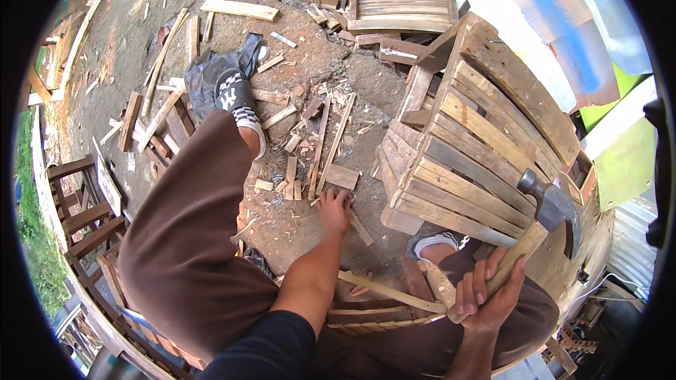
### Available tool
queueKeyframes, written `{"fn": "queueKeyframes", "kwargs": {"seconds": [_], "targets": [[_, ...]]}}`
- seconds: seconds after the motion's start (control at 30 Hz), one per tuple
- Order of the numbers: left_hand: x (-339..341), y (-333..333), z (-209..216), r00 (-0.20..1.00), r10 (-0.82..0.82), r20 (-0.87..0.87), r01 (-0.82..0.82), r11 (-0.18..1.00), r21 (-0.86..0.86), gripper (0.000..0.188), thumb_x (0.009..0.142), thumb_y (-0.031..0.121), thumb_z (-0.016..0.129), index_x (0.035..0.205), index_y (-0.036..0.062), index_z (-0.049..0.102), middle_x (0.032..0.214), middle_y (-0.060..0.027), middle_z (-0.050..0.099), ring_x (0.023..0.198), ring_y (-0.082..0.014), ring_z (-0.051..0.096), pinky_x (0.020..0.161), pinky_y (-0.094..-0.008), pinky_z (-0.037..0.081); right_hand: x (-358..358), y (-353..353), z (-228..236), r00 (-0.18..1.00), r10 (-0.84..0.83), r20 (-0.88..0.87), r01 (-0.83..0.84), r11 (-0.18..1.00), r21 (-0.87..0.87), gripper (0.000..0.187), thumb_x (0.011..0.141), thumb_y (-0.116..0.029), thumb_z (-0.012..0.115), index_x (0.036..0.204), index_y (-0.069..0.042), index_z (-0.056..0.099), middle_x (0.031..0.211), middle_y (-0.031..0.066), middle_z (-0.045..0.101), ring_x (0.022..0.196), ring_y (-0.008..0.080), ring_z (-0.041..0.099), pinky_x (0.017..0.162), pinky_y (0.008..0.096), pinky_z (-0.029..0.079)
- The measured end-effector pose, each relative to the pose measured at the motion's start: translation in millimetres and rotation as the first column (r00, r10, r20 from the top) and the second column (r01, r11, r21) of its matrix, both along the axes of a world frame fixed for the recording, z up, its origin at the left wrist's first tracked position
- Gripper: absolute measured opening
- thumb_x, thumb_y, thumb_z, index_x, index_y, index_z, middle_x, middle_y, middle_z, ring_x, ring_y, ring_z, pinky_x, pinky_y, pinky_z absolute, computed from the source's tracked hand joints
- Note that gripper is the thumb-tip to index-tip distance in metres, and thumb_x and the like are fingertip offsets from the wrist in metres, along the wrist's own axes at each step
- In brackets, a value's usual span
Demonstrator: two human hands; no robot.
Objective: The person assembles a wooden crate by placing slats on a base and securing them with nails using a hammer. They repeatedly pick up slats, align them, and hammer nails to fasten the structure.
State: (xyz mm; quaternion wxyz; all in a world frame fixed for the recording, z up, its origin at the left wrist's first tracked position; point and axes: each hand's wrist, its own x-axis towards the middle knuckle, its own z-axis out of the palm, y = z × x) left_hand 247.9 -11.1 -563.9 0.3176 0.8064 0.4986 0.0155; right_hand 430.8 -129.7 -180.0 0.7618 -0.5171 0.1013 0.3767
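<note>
My right hand is wrapped round the wooden handle of a claw hammer, held up over my right leg with its dark metal head at the upper right. My left hand reaches down to the ground, its fingers curled at the edge of the wood scraps. Whatever lies under those fingertips is hidden. Just beyond them lies a small flat wood block, with thin wood strips to its left. A slatted wooden crate stands tilted to the right of my left hand, close to the hammer head.
A framed slatted panel rests on wood offcuts at the back. Loose sticks and splinters are strewn over the rough ground around my shoe. More slatted woodwork stands at the left. A slatted piece lies between my legs.
</note>
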Motion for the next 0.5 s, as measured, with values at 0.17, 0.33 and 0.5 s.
{"fn": "queueKeyframes", "kwargs": {"seconds": [0.17,0.33,0.5], "targets": [[0.4,0.2,-4.6,0.999,-0.051,-0.001,0.051,0.999,-0.017,0.018,0.091,0.026,0.076,0.102,0.0133,0.073,0.107,-0.0093,0.062,0.113,-0.0360,0.054,0.096,-0.0523,0.043,2.3,-5.8,3.2,0.999,-0.044,-0.003,0.044,0.999,0.011,0.053,0.113,-0.056,0.031,0.091,-0.009,0.042,0.052,0.0030,0.038,0.032,0.0154,0.038,0.032,0.0313,0.042],[3.6,1.3,-6.4,0.987,-0.132,-0.087,0.130,0.991,-0.026,0.019,0.097,0.024,0.067,0.106,0.0067,0.066,0.116,-0.0120,0.060,0.119,-0.0373,0.052,0.100,-0.0527,0.041,7.0,-12.1,13.9,0.995,-0.100,0.030,0.101,0.995,-0.019,0.055,0.111,-0.059,0.033,0.089,-0.009,0.043,0.052,0.0021,0.036,0.032,0.0145,0.035,0.032,0.0300,0.040],[11.4,11.0,4.7,0.990,-0.139,-0.021,0.140,0.987,0.074,0.014,0.098,0.017,0.064,0.102,0.0040,0.063,0.113,-0.0170,0.062,0.112,-0.0404,0.054,0.095,-0.0542,0.043,10.8,-27.5,29.1,0.976,-0.198,0.094,0.198,0.980,0.014,0.056,0.111,-0.059,0.036,0.086,-0.010,0.045,0.051,0.0023,0.035,0.033,0.0142,0.033,0.032,0.0306,0.035]]}}
